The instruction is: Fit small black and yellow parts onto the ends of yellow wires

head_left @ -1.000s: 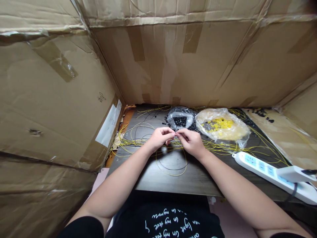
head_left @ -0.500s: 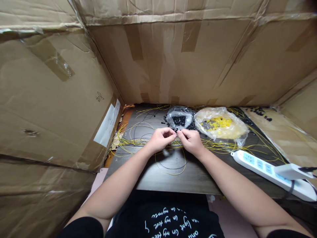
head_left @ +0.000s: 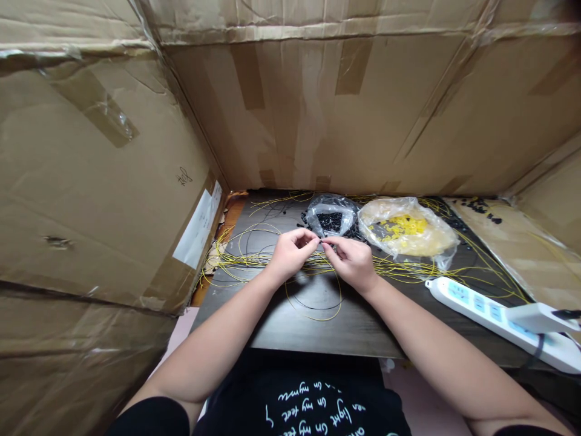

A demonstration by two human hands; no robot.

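My left hand [head_left: 293,253] and my right hand [head_left: 351,260] meet fingertip to fingertip over the middle of the dark table [head_left: 318,339]. Each is closed in a pinch. Between them a tiny dark piece shows, too small to make out, and how the two hands share it is unclear. Beneath the hands runs a bundle of thin yellow and black wires [head_left: 399,266], with one loop hanging toward me. Just beyond the fingers lies an open clear bag of small black parts [head_left: 330,221]. To its right is a clear bag of yellow parts [head_left: 403,226].
A white power strip [head_left: 485,309] with a plugged-in adapter [head_left: 533,316] lies at the right. Loose black parts [head_left: 481,209] lie on cardboard at the back right. Tall cardboard walls [head_left: 295,121] stand behind and at both sides.
The right fingers have shifted their pinch, with the index finger now stretched straighter toward the left fingertips. The left hand has moved slightly left.
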